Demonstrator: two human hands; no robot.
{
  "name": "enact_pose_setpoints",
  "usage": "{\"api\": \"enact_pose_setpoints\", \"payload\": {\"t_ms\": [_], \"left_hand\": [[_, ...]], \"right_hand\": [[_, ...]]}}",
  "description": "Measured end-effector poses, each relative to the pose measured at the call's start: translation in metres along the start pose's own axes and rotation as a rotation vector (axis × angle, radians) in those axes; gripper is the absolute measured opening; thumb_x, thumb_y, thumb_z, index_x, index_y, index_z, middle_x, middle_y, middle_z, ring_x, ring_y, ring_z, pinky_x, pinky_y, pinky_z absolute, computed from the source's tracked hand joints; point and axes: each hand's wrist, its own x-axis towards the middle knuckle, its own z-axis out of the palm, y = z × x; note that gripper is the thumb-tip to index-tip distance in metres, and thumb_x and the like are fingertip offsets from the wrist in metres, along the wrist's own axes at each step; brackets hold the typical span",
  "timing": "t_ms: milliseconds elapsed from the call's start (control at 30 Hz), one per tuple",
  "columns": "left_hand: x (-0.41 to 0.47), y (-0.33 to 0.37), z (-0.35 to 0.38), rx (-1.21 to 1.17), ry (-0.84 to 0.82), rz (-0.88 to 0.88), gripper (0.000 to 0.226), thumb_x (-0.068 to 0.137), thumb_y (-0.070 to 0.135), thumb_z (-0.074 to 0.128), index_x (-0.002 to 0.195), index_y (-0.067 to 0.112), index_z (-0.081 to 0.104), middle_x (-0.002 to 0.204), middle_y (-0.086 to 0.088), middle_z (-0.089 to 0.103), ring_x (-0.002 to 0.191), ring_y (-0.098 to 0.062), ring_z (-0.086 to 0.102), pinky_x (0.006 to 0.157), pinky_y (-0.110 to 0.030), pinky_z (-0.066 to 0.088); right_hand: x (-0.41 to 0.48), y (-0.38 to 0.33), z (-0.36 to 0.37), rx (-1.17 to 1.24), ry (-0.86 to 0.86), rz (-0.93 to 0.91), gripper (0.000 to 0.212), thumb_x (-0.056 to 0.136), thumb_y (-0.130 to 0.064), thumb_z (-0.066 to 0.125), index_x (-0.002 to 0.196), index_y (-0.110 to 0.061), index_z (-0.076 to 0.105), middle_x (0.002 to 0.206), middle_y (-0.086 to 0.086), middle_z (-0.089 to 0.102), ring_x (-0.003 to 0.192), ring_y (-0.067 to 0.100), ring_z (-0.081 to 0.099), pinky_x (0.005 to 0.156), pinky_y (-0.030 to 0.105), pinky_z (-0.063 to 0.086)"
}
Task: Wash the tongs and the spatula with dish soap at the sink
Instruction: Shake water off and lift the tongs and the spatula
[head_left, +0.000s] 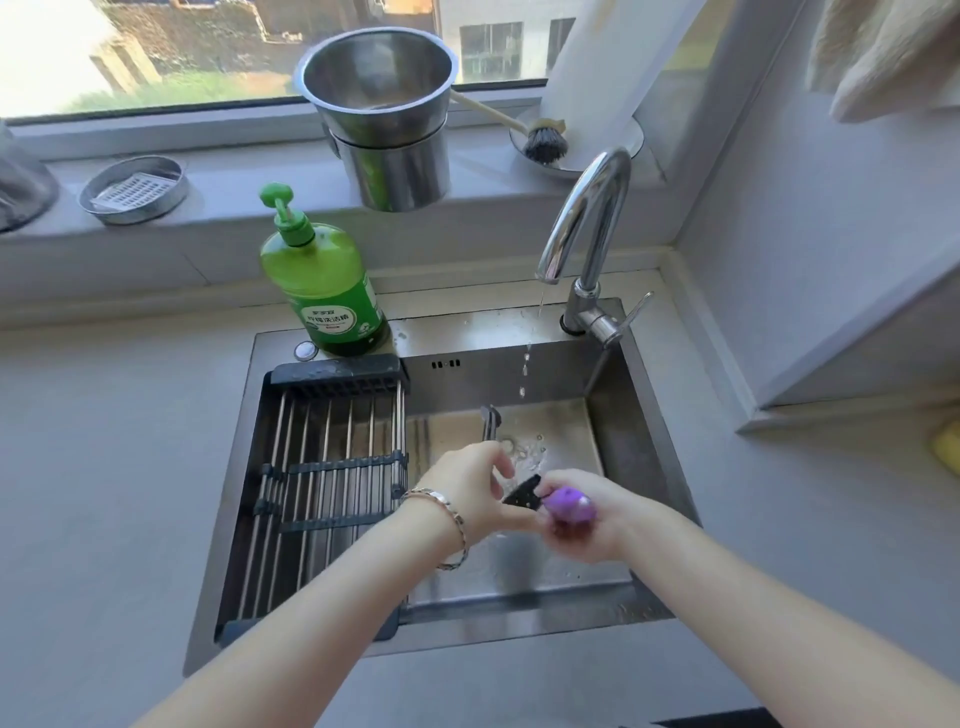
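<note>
**A:** What is going on at the sink (639, 457)?

**B:** A person is standing over a steel sink set in a grey bench (104, 467), and both hands are meeting above the basin. The left hand (470, 486) is curling round the middle of a slim metal utensil, most likely the tongs (490, 423), whose dark end is pointing to the far side. The right hand (592, 525) is clamping its fingers round a rounded purple scrubber (569, 506), though I cannot be sure that is what it is. Between the hands, a black perforated head (522, 493) is touching the purple piece.

**A:** Is water running?

**B:** Only a thin broken trickle is falling from the faucet (587, 218) into the far part of the basin, beyond the hands.

**A:** And the soap and the spatula?

**B:** A green dish soap bottle (322, 280) is standing on the far left rim of the sink. A black drying rack (322, 467) is spanning the left half of the basin, with nothing resting on it. I am not seeing the spatula anywhere.

**A:** So which step is this?

**B:** It seems to be the scrubbing of the tongs' head. Next, I judge, the tongs are needing a rinse under the trickle, which is calling for a reach to the far right and probably more flow.
</note>
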Motion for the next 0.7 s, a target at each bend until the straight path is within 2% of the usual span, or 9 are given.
{"api": "enact_pose_setpoints", "payload": {"t_ms": [100,167,200,267,367,433,500,633,700], "left_hand": [[-0.004,-0.019,-0.004,0.009,0.073,-0.028,0.024,0.087,0.035,0.059,0.098,0.014,0.062,0.085,0.002,0.060,0.078,-0.014,0.054,0.071,-0.024,0.045],[-0.003,-0.030,-0.006,-0.067,0.104,-0.070,0.023,0.094,0.028,0.048,0.100,0.011,0.063,0.089,-0.004,0.066,0.076,-0.017,0.057,0.070,-0.025,0.046],[-0.003,-0.033,-0.006,-0.120,0.113,-0.086,0.024,0.095,0.024,0.045,0.102,0.009,0.063,0.089,-0.006,0.067,0.076,-0.020,0.060,0.070,-0.027,0.050],[-0.005,-0.038,-0.007,-0.223,0.125,-0.103,0.025,0.096,0.018,0.041,0.107,0.010,0.061,0.078,-0.003,0.065,0.081,-0.024,0.066,0.069,-0.031,0.055],[-0.011,-0.041,-0.004,-0.299,0.143,-0.116,0.027,0.097,0.016,0.037,0.119,0.016,0.052,0.071,0.002,0.060,0.063,-0.016,0.062,0.041,-0.017,0.041],[-0.014,-0.040,0.000,-0.324,0.153,-0.127,0.032,0.097,0.016,0.038,0.129,0.018,0.043,0.079,-0.001,0.063,0.051,-0.006,0.050,0.037,-0.013,0.034],[-0.016,-0.039,0.003,-0.329,0.152,-0.141,0.036,0.097,0.017,0.041,0.132,0.018,0.039,0.087,-0.003,0.066,0.049,-0.003,0.047,0.039,-0.014,0.035],[-0.019,-0.042,0.010,-0.300,0.189,-0.156,0.031,0.094,0.017,0.045,0.126,0.016,0.046,0.084,0.001,0.065,0.041,-0.001,0.039,0.034,-0.010,0.032],[-0.019,-0.044,0.013,-0.280,0.207,-0.161,0.031,0.093,0.017,0.046,0.124,0.016,0.049,0.099,-0.003,0.067,0.043,-0.003,0.039,0.039,-0.014,0.033]], "right_hand": [[-0.006,0.006,-0.020,-0.313,0.129,-0.113,0.015,0.080,-0.007,0.056,0.069,-0.006,0.047,0.054,0.007,0.045,0.033,0.013,0.042,0.035,0.017,0.041],[-0.012,0.009,-0.027,-0.558,0.187,-0.218,0.010,0.081,-0.003,0.054,0.072,-0.002,0.051,0.056,0.008,0.043,0.035,0.015,0.042,0.039,0.020,0.040],[-0.017,0.011,-0.028,-0.643,0.210,-0.262,0.006,0.081,-0.001,0.053,0.082,0.004,0.055,0.057,0.009,0.043,0.037,0.016,0.043,0.041,0.020,0.040],[-0.020,0.015,-0.036,-0.728,0.255,-0.331,0.034,0.080,0.006,0.051,0.114,0.012,0.051,0.058,0.011,0.045,0.039,0.018,0.046,0.040,0.020,0.042],[-0.027,0.020,-0.043,-0.735,0.269,-0.387,0.051,0.080,0.010,0.047,0.130,0.000,0.044,0.057,0.012,0.049,0.029,0.012,0.046,0.035,0.016,0.040],[-0.030,0.023,-0.047,-0.761,0.249,-0.406,0.054,0.079,0.010,0.048,0.131,-0.004,0.045,0.054,0.011,0.052,0.029,0.013,0.046,0.035,0.016,0.041],[-0.029,0.025,-0.053,-0.784,0.242,-0.421,0.053,0.076,0.009,0.050,0.128,-0.003,0.050,0.048,0.010,0.053,0.032,0.015,0.047,0.039,0.019,0.042],[-0.030,0.028,-0.060,-0.805,0.252,-0.440,0.049,0.073,0.006,0.055,0.121,-0.005,0.057,0.050,0.007,0.056,0.038,0.018,0.050,0.047,0.023,0.046],[-0.031,0.030,-0.062,-0.806,0.263,-0.444,0.046,0.073,0.004,0.056,0.117,-0.008,0.060,0.052,0.007,0.058,0.041,0.018,0.051,0.051,0.025,0.046]]}}
